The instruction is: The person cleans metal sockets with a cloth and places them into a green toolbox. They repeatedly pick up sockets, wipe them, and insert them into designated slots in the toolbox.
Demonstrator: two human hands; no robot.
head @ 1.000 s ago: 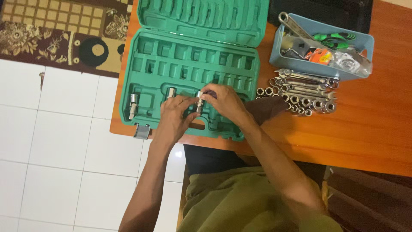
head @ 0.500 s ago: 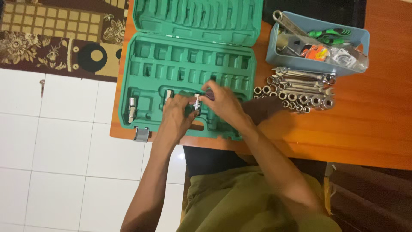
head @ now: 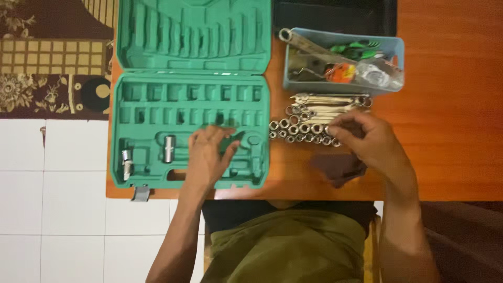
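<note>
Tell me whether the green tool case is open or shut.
Open. The green tool case lies flat on the table with its lid folded back, moulded slots showing; the left hand rests in its lower half.

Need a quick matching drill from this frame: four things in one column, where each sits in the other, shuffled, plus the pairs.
Things:
1. left hand
2. right hand
3. blue bin
4. dark cloth

Places:
A. on the table edge, just below the right hand
B. behind the wrenches, holding loose tools
C. resting on the lower tray of the open green case
D. at the right end of the rows of loose sockets

Pairs: 1-C, 2-D, 3-B, 4-A
</note>
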